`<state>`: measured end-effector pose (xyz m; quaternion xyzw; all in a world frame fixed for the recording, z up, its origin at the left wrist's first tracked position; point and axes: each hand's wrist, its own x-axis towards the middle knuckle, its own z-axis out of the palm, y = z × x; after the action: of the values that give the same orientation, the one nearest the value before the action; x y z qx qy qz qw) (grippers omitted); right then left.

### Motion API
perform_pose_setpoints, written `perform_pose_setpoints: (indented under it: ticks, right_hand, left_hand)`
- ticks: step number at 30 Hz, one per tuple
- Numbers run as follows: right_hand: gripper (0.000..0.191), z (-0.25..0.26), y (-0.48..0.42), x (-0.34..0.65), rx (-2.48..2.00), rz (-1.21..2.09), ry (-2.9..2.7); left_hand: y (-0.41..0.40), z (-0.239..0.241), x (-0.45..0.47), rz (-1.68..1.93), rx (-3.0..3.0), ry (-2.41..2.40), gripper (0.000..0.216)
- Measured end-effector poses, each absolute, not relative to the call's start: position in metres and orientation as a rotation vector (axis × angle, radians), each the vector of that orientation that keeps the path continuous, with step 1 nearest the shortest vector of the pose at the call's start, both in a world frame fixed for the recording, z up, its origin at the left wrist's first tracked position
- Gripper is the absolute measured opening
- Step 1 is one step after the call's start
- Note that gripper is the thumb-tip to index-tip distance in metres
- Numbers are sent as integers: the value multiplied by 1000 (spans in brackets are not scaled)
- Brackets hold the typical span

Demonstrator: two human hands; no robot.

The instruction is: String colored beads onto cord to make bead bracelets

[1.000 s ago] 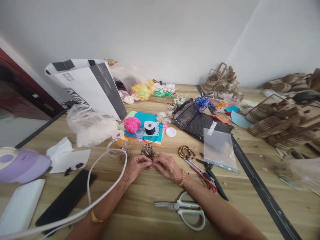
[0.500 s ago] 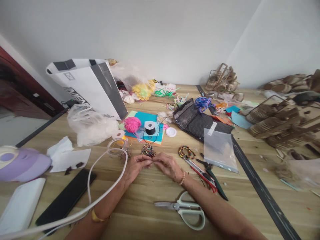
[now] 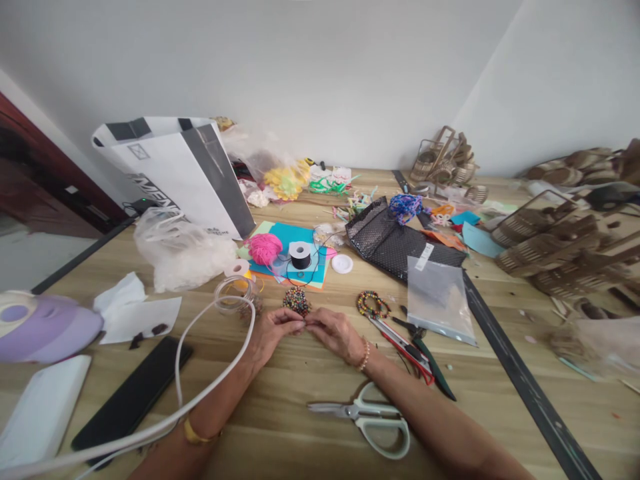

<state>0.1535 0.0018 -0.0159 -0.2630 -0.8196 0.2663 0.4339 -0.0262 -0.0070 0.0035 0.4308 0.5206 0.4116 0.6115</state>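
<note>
My left hand (image 3: 273,333) and my right hand (image 3: 337,335) meet fingertip to fingertip over the table, both closed in a pinch. Whatever lies between the fingertips is too small to make out. Just beyond them is a pile of multicoloured beads (image 3: 296,301). Behind the pile, a spool of black cord (image 3: 301,257) rests on coloured paper sheets (image 3: 280,235), with loose cord trailing from it. A beaded bracelet (image 3: 373,305) lies to the right of my hands. Scissors (image 3: 365,413) with pale green handles lie nearer to me, beside my right forearm.
A white cable (image 3: 220,393) loops over my left forearm. A red utility knife (image 3: 404,350) and dark green-handled pliers (image 3: 434,367) lie right. Farther off are pink yarn (image 3: 265,249), a white lid (image 3: 342,264), a clear zip bag (image 3: 443,303) and woven baskets (image 3: 540,233). A paper bag (image 3: 175,177) stands left.
My hands stay almost in the same place, still pinched together, with only a very slight shift of the fingers. Everything else on the table is as it was.
</note>
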Motion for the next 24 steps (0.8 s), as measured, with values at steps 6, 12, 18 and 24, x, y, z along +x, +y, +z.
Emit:
perform_pose_setpoints:
  ticks: [6, 12, 18, 24]
  right_hand:
    - [16, -17, 1, 154, -654, 623, -2080]
    - [14, -16, 2, 154, -624, 627, -2096]
    - [11, -16, 3, 153, -638, 625, -2100]
    - [17, -12, 1, 156, -748, 680, -2040]
  left_hand:
    - [-8, 12, -25, 908, 1130, 1264, 10]
    - [-8, 16, -24, 889, 1178, 1274, 11]
    - [-8, 19, -23, 846, 1213, 1286, 13]
    - [-9, 19, -25, 887, 1305, 1309, 16]
